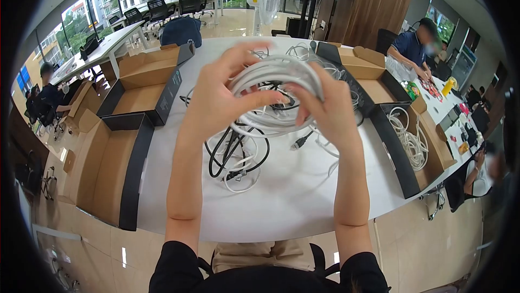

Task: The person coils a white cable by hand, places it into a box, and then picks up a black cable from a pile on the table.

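Observation:
A coil of white cable (276,69) is held up over the table between both my hands. On its left side my left hand (225,90) curls around the loops, thumb across the inside. My right hand (323,106) grips the right side, its fingers reaching into the ring. Beneath the coil lie tangled black cables (219,155) and white cables (250,176). A black cable connector (301,141) rests below the coil, near my right hand. The coil and my hands hide part of the pile.
Open cardboard boxes stand on the left, one near (111,171) and one farther back (142,95). At right, one box (406,157) contains coiled white cable (413,144); another box (374,87) is behind it. A white fan (265,3) and several people are beyond the table (281,209).

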Demonstrator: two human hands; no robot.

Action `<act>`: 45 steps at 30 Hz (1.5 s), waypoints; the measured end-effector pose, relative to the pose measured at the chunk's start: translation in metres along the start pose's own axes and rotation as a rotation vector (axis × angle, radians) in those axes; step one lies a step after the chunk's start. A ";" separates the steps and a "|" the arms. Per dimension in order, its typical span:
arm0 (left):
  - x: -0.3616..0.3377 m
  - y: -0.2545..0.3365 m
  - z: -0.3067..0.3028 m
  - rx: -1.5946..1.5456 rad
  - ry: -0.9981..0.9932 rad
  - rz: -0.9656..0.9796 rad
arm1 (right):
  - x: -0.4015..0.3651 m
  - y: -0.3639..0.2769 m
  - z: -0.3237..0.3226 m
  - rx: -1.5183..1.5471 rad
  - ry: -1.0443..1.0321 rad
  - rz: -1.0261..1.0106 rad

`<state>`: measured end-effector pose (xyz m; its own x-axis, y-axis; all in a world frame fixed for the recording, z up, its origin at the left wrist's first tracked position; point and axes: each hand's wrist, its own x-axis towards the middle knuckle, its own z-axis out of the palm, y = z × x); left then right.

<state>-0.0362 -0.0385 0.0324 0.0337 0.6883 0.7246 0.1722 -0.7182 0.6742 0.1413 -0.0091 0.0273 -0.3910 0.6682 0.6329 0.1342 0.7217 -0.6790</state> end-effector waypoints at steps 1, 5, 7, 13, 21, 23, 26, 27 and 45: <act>-0.001 0.000 -0.004 0.169 -0.066 0.012 | 0.000 0.002 0.005 -0.006 -0.014 -0.029; -0.002 0.005 -0.006 0.158 -0.087 -0.088 | -0.001 0.003 0.001 0.041 -0.087 -0.083; -0.001 0.002 -0.006 0.047 -0.081 -0.098 | 0.000 0.005 -0.005 0.093 -0.113 -0.116; 0.001 -0.008 0.005 -0.059 -0.008 0.004 | -0.002 0.003 -0.003 0.251 -0.031 -0.057; -0.001 -0.012 0.021 -0.297 0.098 -0.024 | 0.004 0.010 -0.006 0.553 0.072 -0.031; -0.002 -0.010 0.021 -0.309 0.113 -0.083 | 0.004 0.005 -0.008 0.522 0.097 -0.077; -0.003 -0.009 0.021 -0.375 0.181 -0.129 | 0.001 0.002 -0.005 0.417 0.104 -0.155; -0.003 -0.009 0.020 -0.404 0.212 -0.139 | 0.000 0.002 -0.004 0.373 0.101 -0.181; 0.005 -0.032 -0.015 -0.170 -0.756 -0.340 | -0.004 0.009 -0.012 -0.327 -0.379 -0.119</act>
<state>-0.0559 -0.0133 0.0162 0.6670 0.7092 0.2285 0.1440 -0.4236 0.8944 0.1551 -0.0026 0.0230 -0.7155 0.5093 0.4783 0.3226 0.8480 -0.4205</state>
